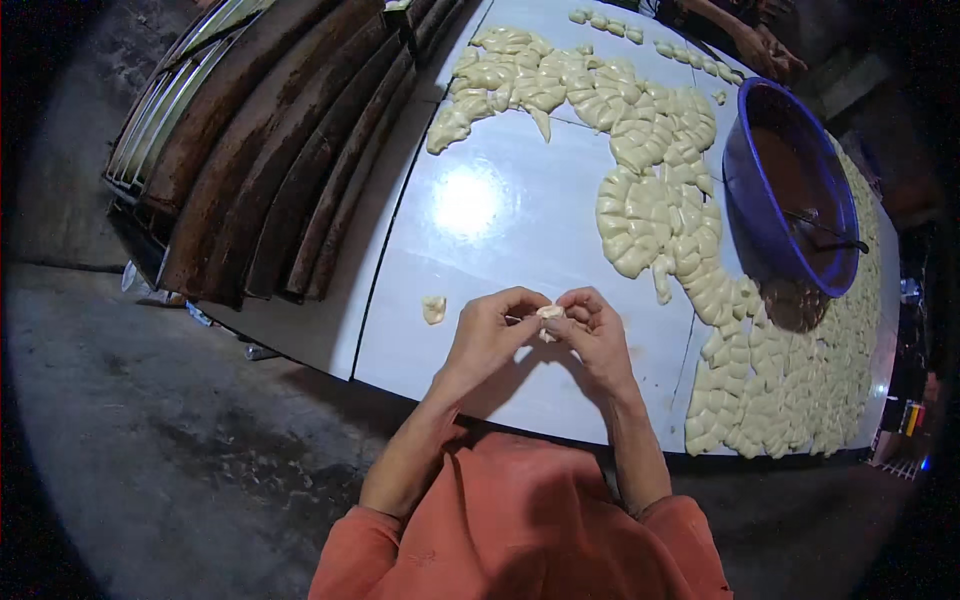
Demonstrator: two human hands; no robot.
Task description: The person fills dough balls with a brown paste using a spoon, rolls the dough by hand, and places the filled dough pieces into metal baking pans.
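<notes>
Low over the near part of the white table, my left hand (487, 328) and my right hand (598, 335) meet at the fingertips. Pinched between them is a small pale piece of dough (549, 312), mostly covered by the fingers. Another small dough piece (433, 309) lies alone on the tabletop, left of my left hand. To the right of my hands, many soft cream-coloured dough pieces (640, 215) lie packed side by side in a curving band.
On the right stands a blue-purple basin (738, 185) of brown paste (800, 170), with a spoon (825, 230) in it. Long dark curved trays (270, 140) are stacked along the left. A co-worker's hand (768, 48) shows at the far edge. The white table (510, 210) ends before my body.
</notes>
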